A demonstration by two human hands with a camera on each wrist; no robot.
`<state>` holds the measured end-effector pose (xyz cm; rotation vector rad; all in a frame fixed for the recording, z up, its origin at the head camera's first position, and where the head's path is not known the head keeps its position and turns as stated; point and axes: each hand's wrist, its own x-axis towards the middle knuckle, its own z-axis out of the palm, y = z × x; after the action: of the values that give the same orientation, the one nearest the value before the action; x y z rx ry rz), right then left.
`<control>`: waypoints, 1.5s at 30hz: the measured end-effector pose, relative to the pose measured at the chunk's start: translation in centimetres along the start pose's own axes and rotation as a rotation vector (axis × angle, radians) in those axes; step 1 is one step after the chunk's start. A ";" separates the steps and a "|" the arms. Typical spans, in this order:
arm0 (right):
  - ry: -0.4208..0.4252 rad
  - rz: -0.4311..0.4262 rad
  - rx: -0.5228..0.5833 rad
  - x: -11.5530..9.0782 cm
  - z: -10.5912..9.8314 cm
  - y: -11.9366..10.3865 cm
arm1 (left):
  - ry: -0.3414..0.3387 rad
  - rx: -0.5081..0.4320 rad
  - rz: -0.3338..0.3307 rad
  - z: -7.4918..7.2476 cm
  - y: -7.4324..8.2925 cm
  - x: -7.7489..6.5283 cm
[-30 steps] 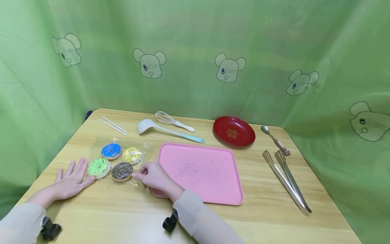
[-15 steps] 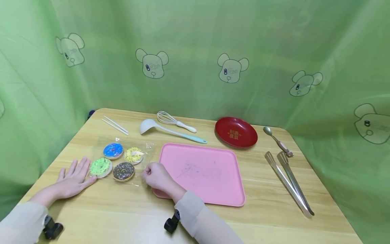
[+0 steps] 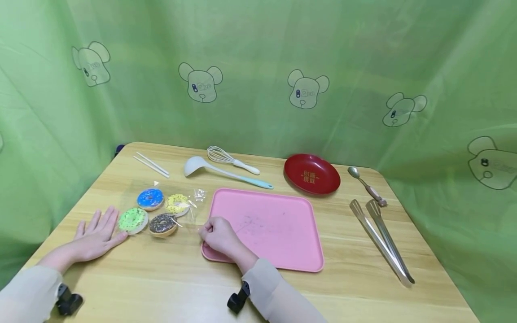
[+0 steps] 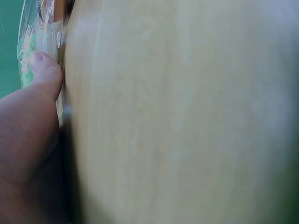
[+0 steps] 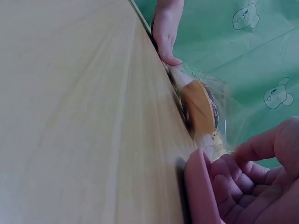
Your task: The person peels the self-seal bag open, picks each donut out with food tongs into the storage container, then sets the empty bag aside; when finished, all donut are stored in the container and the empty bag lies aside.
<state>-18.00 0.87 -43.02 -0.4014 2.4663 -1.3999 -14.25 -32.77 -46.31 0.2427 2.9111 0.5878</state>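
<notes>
Several toy donuts lie in a clear plastic bag (image 3: 193, 207) on the left of the table: a blue donut (image 3: 150, 198), a yellow donut (image 3: 177, 204), a green donut (image 3: 133, 220) and a dark brown donut (image 3: 163, 225) tilted up on one side. My left hand (image 3: 94, 235) rests flat on the table with spread fingers, its thumb (image 4: 44, 70) on the bag beside the green donut. The bag's right edge is pinched between the thumb and curled fingers of my right hand (image 3: 221, 237). That hand is over the left edge of a pink tray (image 3: 274, 233), and the film stretches towards it.
Behind the bag lie white chopsticks (image 3: 151, 164), a ladle (image 3: 228, 174) and a whisk (image 3: 234, 160). A red plate (image 3: 312, 175) stands beyond the tray. To the right are a spoon (image 3: 366, 186) and metal tongs (image 3: 381, 242). Green curtain (image 3: 258, 121) surrounds the table.
My right hand has moved right, away from the dark brown donut, drawing the bag's edge with it. The dark brown donut has tilted. My left hand has stayed in place.
</notes>
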 end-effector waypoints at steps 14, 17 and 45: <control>0.030 0.070 0.100 1.8 0.1 -1.5 | -0.004 0.004 -0.001 0.1 -0.1 0.0; 0.029 0.073 0.005 2.7 0.9 -1.9 | 0.002 0.002 0.003 0.1 -0.1 0.1; 0.065 0.130 0.246 3.3 -0.5 0.5 | -0.008 0.007 -0.013 -0.3 0.0 0.0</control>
<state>-21.26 0.33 -43.49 -0.1425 2.2837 -1.6566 -14.33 -32.86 -46.03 0.2264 2.9055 0.5742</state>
